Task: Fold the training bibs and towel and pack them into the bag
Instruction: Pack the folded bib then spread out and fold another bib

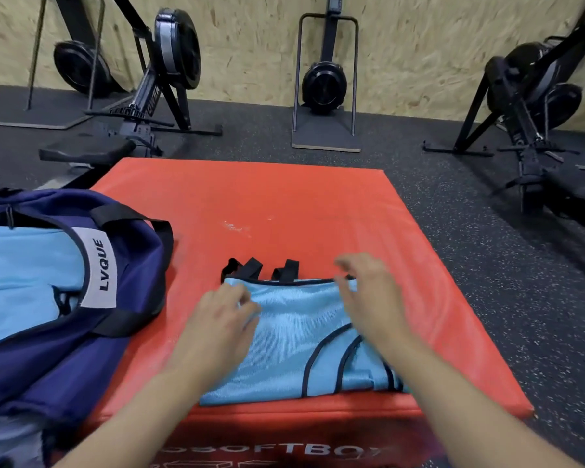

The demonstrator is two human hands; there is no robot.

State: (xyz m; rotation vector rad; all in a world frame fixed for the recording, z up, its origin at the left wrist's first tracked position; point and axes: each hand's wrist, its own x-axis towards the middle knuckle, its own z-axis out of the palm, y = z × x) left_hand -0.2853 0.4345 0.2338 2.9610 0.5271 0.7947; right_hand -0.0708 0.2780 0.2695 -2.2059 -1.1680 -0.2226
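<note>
Two hands (217, 329) (372, 298) press one blue bib (294, 349) beside one bag (139, 265).

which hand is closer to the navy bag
Left. The left hand rests on the bib's left edge, the side facing the navy bag. The right hand is over the bib's right part, farther away.

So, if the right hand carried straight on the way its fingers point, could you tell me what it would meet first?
Probably the black straps at the far edge of the blue bib, since the right hand points forward and leftward over it. Its height above the fabric is unclear. Beyond lies bare red mat.
</note>
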